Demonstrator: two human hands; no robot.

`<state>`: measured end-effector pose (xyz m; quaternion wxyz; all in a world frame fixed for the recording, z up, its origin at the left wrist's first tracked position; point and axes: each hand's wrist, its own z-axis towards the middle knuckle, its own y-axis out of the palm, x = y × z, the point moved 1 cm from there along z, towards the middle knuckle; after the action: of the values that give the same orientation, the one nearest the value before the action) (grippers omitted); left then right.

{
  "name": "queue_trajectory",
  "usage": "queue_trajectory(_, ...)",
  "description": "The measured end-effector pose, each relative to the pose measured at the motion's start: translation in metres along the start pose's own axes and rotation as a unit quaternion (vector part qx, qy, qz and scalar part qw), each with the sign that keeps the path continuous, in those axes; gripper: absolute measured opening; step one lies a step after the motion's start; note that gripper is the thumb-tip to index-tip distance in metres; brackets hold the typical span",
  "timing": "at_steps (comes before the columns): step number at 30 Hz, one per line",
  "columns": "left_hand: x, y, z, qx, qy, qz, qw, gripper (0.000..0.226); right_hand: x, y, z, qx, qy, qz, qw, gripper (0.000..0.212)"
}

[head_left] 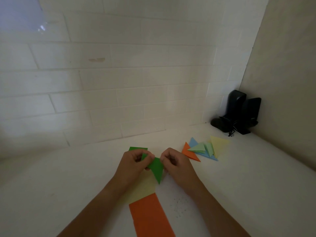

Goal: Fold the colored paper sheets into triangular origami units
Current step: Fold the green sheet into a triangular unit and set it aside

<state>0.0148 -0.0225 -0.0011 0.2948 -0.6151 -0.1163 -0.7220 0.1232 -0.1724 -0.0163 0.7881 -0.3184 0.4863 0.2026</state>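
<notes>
The green paper (156,168), pinched at its top by the left hand (132,162) and the right hand (176,164), may crease crooked if either pinch slips.

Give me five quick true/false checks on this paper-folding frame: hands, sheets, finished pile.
1. Both hands pinch the green folded piece. True: left hand and right hand grip its top.
2. The orange sheet lies flat nearest the camera. True.
3. The finished triangles sit left of the hands. False: they lie to the right.
4. The yellow sheet lies on top of the orange one. False: orange overlaps it.
5. The black objects stand in the right corner. True.
</notes>
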Motion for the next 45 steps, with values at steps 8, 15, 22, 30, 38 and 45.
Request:
queue_trajectory(8,-0.0010,-0.0038,0.0006,0.035,-0.023,-0.009,0.999,0.009,-0.0021,-0.0024,-0.0007,0.051,0.035,0.018,0.998,0.021)
queue_trajectory(15,0.0005,-0.0009,-0.0018,0.029,-0.008,-0.010,1.000,0.009,-0.0036,0.0008,0.0007,0.024,0.030,0.046,0.998,0.013)
queue_trajectory(22,-0.0003,0.0012,-0.0037,-0.007,-0.010,-0.025,1.000,0.010,0.0002,-0.0012,0.0007,0.013,0.001,0.018,1.000,0.018)
queue_trajectory(30,0.0009,-0.0021,-0.0028,-0.012,-0.014,-0.025,1.000,0.010,-0.0028,-0.0001,0.0004,-0.010,0.000,0.016,1.000,0.018)
queue_trajectory(38,-0.0013,-0.0025,-0.0020,0.000,0.034,0.026,0.999,0.010,0.0001,-0.0019,0.0014,0.046,-0.001,0.007,0.999,0.020)
queue_trajectory(45,-0.0042,-0.0002,-0.0016,0.012,0.046,0.068,0.997,0.011,0.0034,-0.0027,0.0031,0.039,-0.015,0.024,0.999,0.016)
